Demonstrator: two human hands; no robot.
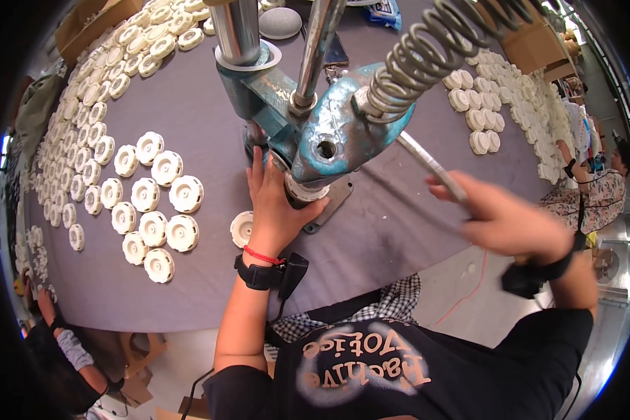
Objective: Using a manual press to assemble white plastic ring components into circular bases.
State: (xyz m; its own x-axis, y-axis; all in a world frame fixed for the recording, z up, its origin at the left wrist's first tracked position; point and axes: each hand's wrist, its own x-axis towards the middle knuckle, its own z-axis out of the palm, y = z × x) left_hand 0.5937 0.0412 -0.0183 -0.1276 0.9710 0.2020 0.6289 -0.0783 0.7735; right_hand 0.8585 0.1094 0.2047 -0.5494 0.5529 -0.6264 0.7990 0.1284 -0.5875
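Observation:
My right hand (500,218), slightly blurred, is wrapped round the end of a metal lever (427,159) that runs out of a worn teal hand press (343,129). Under the press head, my left hand (273,203) curves its thumb and fingers round a white round plastic part (306,192). The press head hides some of the part and the fingertips. A dark base plate (332,206) shows beneath. Just left of my left wrist lies a single white plastic wheel-like cap (242,228), flat on the grey cloth.
Loose white caps (145,194) lie left of the press, with many more along the table's left side. Stacked white pieces (479,105) stand at the right. A coil spring (427,63) and steel column (236,31) rise from the press. Other people work at both sides.

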